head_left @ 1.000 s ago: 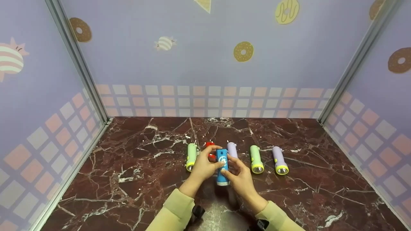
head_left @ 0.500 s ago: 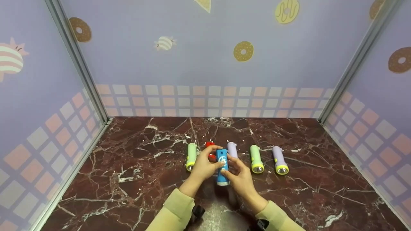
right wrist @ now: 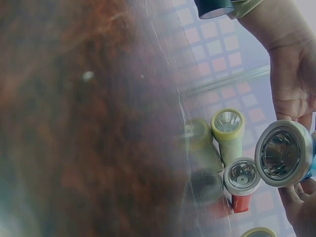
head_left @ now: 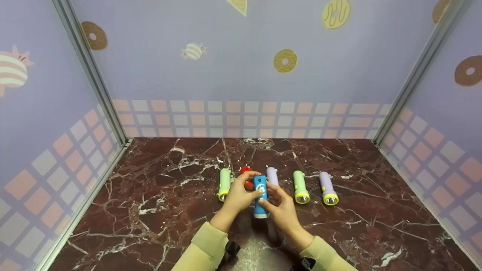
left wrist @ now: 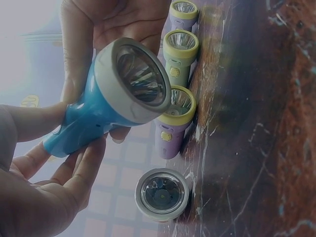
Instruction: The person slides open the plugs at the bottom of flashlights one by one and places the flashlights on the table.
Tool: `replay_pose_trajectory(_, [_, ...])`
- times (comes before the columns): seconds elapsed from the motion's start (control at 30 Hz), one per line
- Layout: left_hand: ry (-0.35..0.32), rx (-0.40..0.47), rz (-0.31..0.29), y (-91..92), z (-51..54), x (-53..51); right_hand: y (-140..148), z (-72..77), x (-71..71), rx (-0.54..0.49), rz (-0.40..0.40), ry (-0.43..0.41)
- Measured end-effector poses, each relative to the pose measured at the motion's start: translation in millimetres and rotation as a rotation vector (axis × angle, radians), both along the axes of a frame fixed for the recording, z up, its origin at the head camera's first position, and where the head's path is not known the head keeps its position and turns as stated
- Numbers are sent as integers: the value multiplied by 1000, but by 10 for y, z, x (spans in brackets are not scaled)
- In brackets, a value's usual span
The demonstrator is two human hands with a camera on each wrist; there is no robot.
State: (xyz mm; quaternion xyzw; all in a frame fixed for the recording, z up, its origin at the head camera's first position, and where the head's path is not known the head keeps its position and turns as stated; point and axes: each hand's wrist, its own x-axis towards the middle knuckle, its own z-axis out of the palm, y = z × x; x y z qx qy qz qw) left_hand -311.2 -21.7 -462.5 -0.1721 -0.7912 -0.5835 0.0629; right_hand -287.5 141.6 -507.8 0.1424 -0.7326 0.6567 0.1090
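A blue flashlight (head_left: pixel 260 195) with a white print and a pale lens ring is held above the table, its lens end toward the person. My left hand (head_left: pixel 240 194) grips its upper part, thumb on the front. Lower down, my right hand (head_left: pixel 282 207) pinches the body between thumb and fingers. In the left wrist view the blue flashlight (left wrist: pixel 94 113) shows its unlit lens. Behind the hands lie a red flashlight (head_left: pixel 246 170), mostly hidden by the left hand, and a lavender flashlight (head_left: pixel 272 175), partly covered by the right.
A light green flashlight (head_left: pixel 224 180) lies left of the hands. To the right lie another green flashlight (head_left: pixel 299 182) and a lavender flashlight (head_left: pixel 327 184), lenses toward the person. Patterned panels enclose the marbled table (head_left: pixel 150 226) on the left, back and right.
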Motion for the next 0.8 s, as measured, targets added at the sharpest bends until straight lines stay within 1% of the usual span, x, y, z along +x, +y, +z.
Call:
replay_pose_trajectory(0.47, [15, -5, 2, 0, -8, -10, 4, -1, 10, -5, 9, -6])
replay_pose_trajectory(0.8, [10, -23, 5, -1, -20, -9, -1, 9, 13, -3, 15, -15])
